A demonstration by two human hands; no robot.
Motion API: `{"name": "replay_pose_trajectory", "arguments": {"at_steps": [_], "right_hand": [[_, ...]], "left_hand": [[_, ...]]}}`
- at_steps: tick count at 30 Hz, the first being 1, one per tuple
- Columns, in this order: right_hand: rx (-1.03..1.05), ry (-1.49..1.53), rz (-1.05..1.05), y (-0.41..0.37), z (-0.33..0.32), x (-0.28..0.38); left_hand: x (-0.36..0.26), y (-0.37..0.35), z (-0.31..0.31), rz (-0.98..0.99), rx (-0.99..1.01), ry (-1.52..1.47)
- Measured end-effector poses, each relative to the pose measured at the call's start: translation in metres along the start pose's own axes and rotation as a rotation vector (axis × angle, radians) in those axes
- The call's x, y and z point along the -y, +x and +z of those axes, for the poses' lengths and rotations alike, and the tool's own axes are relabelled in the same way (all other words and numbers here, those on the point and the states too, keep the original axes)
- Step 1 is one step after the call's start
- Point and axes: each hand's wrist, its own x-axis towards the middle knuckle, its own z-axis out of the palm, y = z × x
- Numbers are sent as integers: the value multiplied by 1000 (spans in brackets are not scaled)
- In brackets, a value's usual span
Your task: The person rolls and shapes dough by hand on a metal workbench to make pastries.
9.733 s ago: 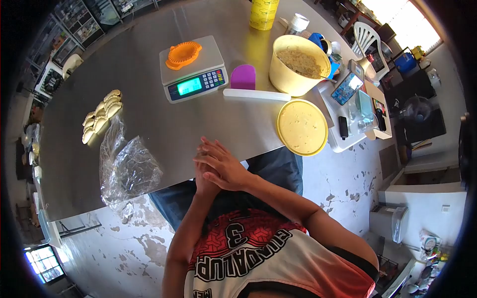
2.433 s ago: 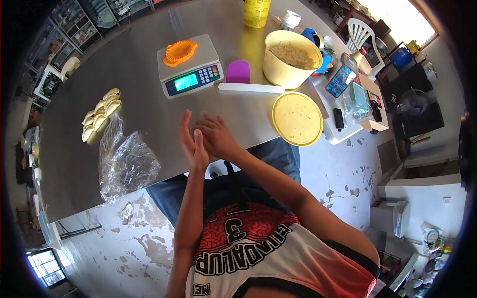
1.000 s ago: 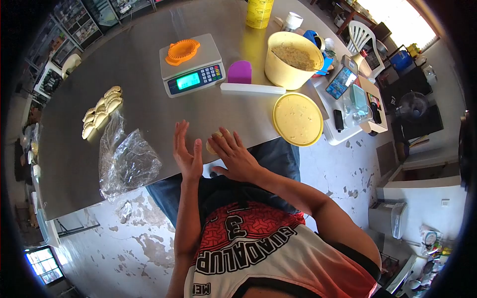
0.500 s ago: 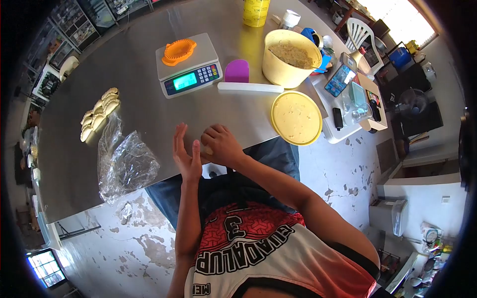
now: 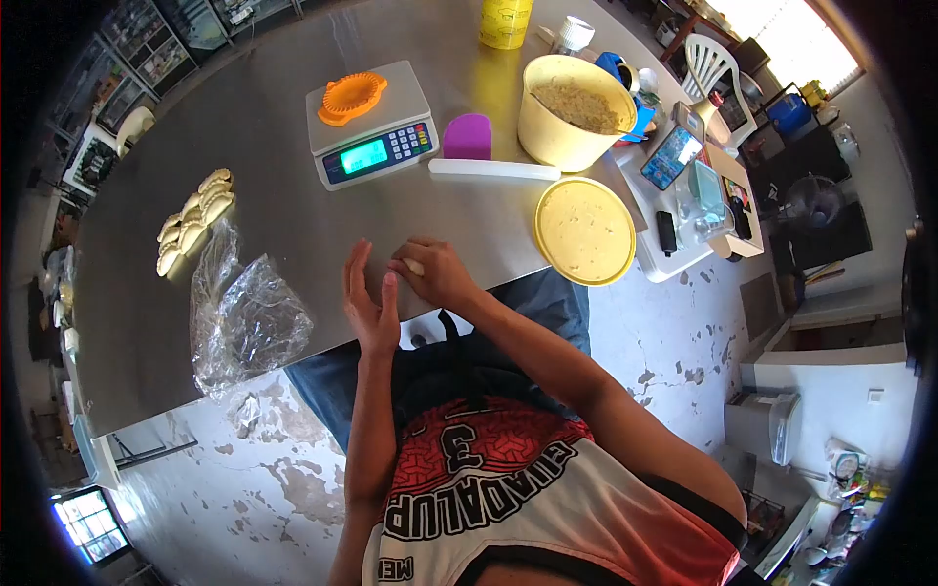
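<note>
A small pale piece of dough (image 5: 414, 267) shows between the curled fingers of my right hand (image 5: 436, 273). Beside it, my left hand (image 5: 371, 308) is upright with its fingers stretched out and its thumb near the right hand's fingers. Both hands are at the front edge of the metal table (image 5: 322, 225). Crumpled clear plastic (image 5: 262, 317) lies left of the hands. Farther left sits a cluster of several folded dough pieces (image 5: 195, 220). A scale (image 5: 376, 156) with an orange mould (image 5: 352, 98) on it stands beyond the hands.
A white rolling pin (image 5: 494, 170) lies before a purple scraper (image 5: 467, 137). To the right are a cream tub of filling (image 5: 572, 117), its yellow lid (image 5: 584, 232) overhanging the table edge, and a phone (image 5: 672, 158) on a white tray (image 5: 674, 256). A yellow container (image 5: 505, 24) stands behind.
My right hand has turned and shifted slightly up, and the dough piece now shows higher, between its fingers. My left hand has barely moved.
</note>
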Motion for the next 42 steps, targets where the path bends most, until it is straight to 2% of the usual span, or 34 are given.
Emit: {"name": "replay_pose_trajectory", "arguments": {"at_steps": [2,3,5,6,8,9,11,12,14,16,18,20,21,23,25,26,27,28,29,31,32,33,34,35,36,37,38,41,42], "right_hand": [[-40,181,253,-2,-4,0],[-35,175,250,0,-9,1],[-187,766,317,1,-17,3],[-175,760,326,7,-30,13],[-296,888,87,31,-71,49],[-284,884,92,38,-88,66],[-403,548,-67,47,-107,89],[-393,558,-68,45,-100,87],[-385,80,-272,29,-72,73],[64,-39,-210,-25,3,66],[149,-92,-146,-42,18,56],[190,15,-131,-26,15,63],[242,126,-79,-35,13,73],[175,213,-118,-27,12,69],[-41,366,-124,-18,1,80],[-40,364,-131,-9,-6,80],[-71,186,-186,3,-14,79],[-109,8,-235,9,-18,77],[-120,7,-235,8,-15,76],[-40,475,27,2,-2,75],[-49,473,27,1,4,73],[-96,722,155,2,8,73],[-139,971,290,1,9,74],[-138,971,294,0,8,75],[-146,1189,326,0,6,79],[-156,1408,357,0,5,84],[-158,1410,357,-3,4,89],[-62,1438,456,-12,-4,95],[-88,1332,282,-10,-8,94]], "left_hand": [[7,-3,6,-136,-20,-240],[8,-2,6,-137,-25,-246],[13,-4,5,-338,-38,-524],[15,-5,2,-350,-47,-530],[16,-2,-8,-499,-48,-804],[13,0,-10,-505,-58,-812],[6,4,-20,-618,-59,-1057],[1,7,-23,-617,-73,-1052],[-12,12,-23,-818,-64,-1459],[-32,7,-8,-869,-25,-1326],[-48,10,3,-904,27,-1204],[-63,6,-1,-1266,-364,-1311],[-52,-13,-4,-1302,-352,-1286],[-9,-18,-3,-801,-189,-1333],[-17,-4,-9,-803,-180,-1261],[-21,1,-11,-806,-182,-1185],[-22,1,-8,-798,-181,-1186],[-23,0,-3,-643,-148,-824],[-24,-1,1,-481,-111,-466],[-34,-1,3,-470,-95,-474],[-39,-1,4,-461,-92,-487],[-50,-1,6,-456,-87,-489],[-64,-3,6,-358,-89,-429],[-74,-3,4,-260,-93,-369],[-80,0,1,-264,-95,-367],[-84,7,0,-98,-109,-207],[-87,13,-1,71,-118,-47],[-82,26,-9,193,-192,2],[-82,26,-7,192,-189,-1]]}}
